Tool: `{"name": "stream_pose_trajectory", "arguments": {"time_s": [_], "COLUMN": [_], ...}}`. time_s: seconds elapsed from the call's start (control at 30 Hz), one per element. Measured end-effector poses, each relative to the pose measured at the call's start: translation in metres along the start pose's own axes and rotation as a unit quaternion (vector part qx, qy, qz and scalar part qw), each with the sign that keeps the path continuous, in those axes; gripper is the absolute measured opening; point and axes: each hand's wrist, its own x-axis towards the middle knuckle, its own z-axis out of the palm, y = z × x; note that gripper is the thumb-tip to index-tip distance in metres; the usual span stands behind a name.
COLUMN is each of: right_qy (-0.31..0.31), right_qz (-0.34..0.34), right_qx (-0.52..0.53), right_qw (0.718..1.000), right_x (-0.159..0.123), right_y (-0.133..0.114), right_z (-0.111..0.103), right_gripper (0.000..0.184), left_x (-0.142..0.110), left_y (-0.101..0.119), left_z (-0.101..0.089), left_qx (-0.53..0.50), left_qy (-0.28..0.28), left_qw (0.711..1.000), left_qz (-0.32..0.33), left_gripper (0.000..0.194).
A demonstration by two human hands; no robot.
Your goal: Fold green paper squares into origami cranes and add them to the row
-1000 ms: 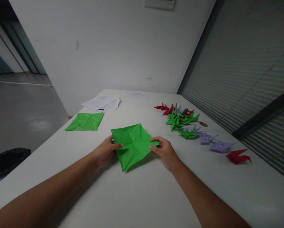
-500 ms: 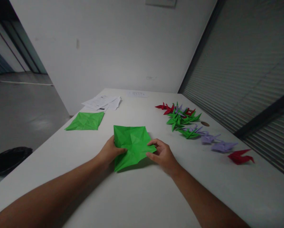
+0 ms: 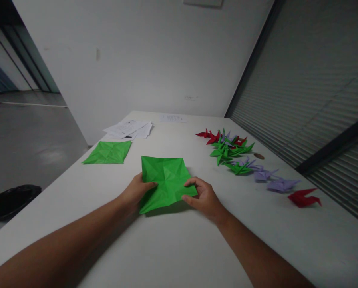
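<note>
A creased square of green origami paper (image 3: 166, 178) is held just above the table in front of me. My left hand (image 3: 137, 191) grips its left edge, thumb on top and fingers hidden beneath. At the right edge, my right hand (image 3: 203, 198) pinches the paper near the lower right corner. Fold lines cross its surface, and the near edge lifts off the tabletop, casting a shadow. A second creased green sheet (image 3: 108, 153) lies flat at the left, apart from both hands.
Folded paper cranes in green, red and purple are heaped at the right, with a purple crane (image 3: 282, 185) and a red crane (image 3: 305, 198) nearest. Printed sheets (image 3: 128, 129) lie at the back left of the white table (image 3: 173, 248). A black-lined bin (image 3: 12, 202) stands left.
The green paper has shifted slightly left and flattened a little, its near edge less bent. Both hands keep their grip, the left one moving slightly left with it.
</note>
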Motion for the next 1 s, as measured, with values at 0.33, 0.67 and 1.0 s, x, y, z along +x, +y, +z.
{"name": "stream_pose_trajectory", "arguments": {"time_s": [0.33, 0.67, 1.0], "right_qy": [0.041, 0.128, 0.124], "right_qz": [-0.049, -0.006, -0.029], "right_qx": [-0.136, -0.22, -0.247], "right_qw": [0.989, 0.967, 0.961], "right_x": [0.004, 0.011, 0.007], "right_y": [0.005, 0.017, 0.012], "right_z": [-0.004, -0.008, -0.003], "right_gripper": [0.034, 0.032, 0.017], "left_x": [-0.001, 0.002, -0.001], "left_y": [-0.001, -0.009, -0.007], "left_z": [0.001, -0.002, 0.001], "left_qx": [0.044, 0.145, 0.157], "left_qy": [0.006, -0.012, -0.043], "left_qw": [0.998, 0.981, 0.977], "left_qz": [0.035, 0.129, 0.14], "left_gripper": [0.044, 0.044, 0.033]}}
